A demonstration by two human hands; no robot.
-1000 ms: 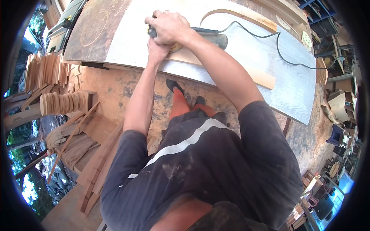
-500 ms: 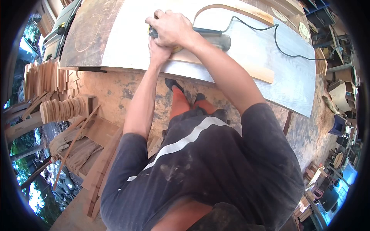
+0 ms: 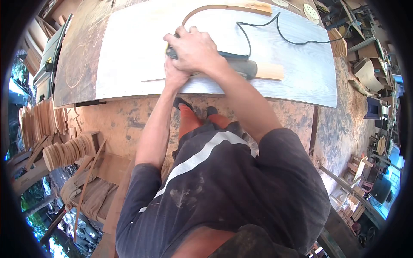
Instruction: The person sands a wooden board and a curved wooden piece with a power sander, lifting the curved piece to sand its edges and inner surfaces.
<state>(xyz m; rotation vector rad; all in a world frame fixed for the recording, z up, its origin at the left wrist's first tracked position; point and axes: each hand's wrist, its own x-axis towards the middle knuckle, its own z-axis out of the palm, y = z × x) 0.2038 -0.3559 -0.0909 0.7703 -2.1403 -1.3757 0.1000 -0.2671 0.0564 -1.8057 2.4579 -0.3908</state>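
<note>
My right hand (image 3: 195, 48) is wrapped over the top of a corded power sander, its fingers curled at the black-and-yellow front end (image 3: 171, 52). Just below it, my left hand (image 3: 175, 75) grips the same tool from the near side, partly covered by the right. A grey dust bag (image 3: 244, 68) sticks out to the right under my right forearm. Beneath the sander lies a light wooden piece (image 3: 271, 72), its right end and a thin left tip showing. Most of the tool's body is hidden by my hands.
A curved wooden piece (image 3: 228, 7) lies farther back on the pale board (image 3: 309, 81). The black cord (image 3: 297, 42) loops across to the right. Stacked wooden cutouts (image 3: 69, 152) stand at lower left. Round perforated discs (image 3: 310, 12) lie at the back right.
The view has shifted, so the board sits farther left and higher. Both hands remain on the sander, which has moved rightward along the wooden piece, and more of that piece's left tip shows.
</note>
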